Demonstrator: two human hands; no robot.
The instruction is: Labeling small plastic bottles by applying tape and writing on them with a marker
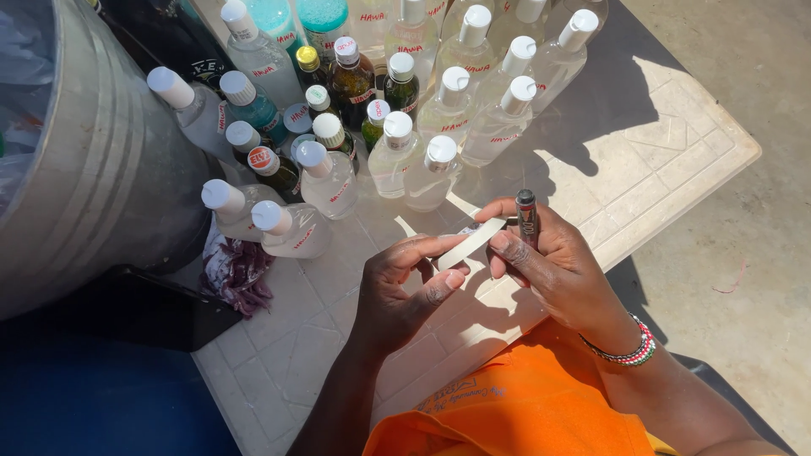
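My left hand (404, 287) and my right hand (545, 257) meet over a white plastic table (659, 152). Between their fingertips they pinch a narrow white label strip (470, 244). My right hand also holds a small dark vial (526, 216) upright behind its fingers. A beaded bracelet (629, 348) is on my right wrist. Just beyond the hands stand several clear bottles with white caps (431, 169), some upright and some leaning.
A large grey metal drum (93, 169) fills the left. Dark green and teal bottles (351, 80) stand among the clear ones. A crumpled purple bag (236, 270) lies by the drum. Orange cloth (524, 414) covers my lap. Concrete ground (743, 279) is on the right.
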